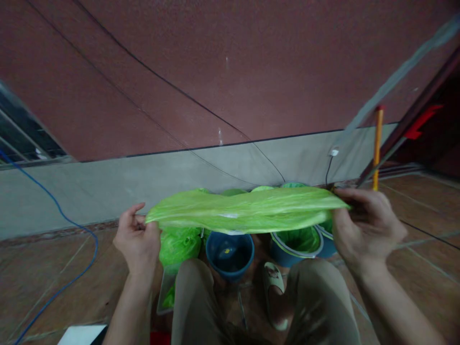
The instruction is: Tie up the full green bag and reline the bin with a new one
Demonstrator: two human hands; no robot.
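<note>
A light green plastic bag (247,208) is stretched level between my two hands, above my knees. My left hand (138,237) pinches its left end between thumb and fingers. At the opposite end, my right hand (364,227) grips the other corner, its fingers partly hidden and a little blurred. Below the bag stands a dark blue bucket (230,275) with a small yellow bit inside. To its left lies a heap of bunched green plastic (179,245). A blue bin (285,256) lined with green plastic stands to the right, partly covered by the bag.
A clear tray (163,299) with green plastic sits by my left knee. More bins stand behind the stretched bag. A blue cable (95,249) runs over the floor at left. A yellow pole (377,148) leans near the wall (230,86) at right.
</note>
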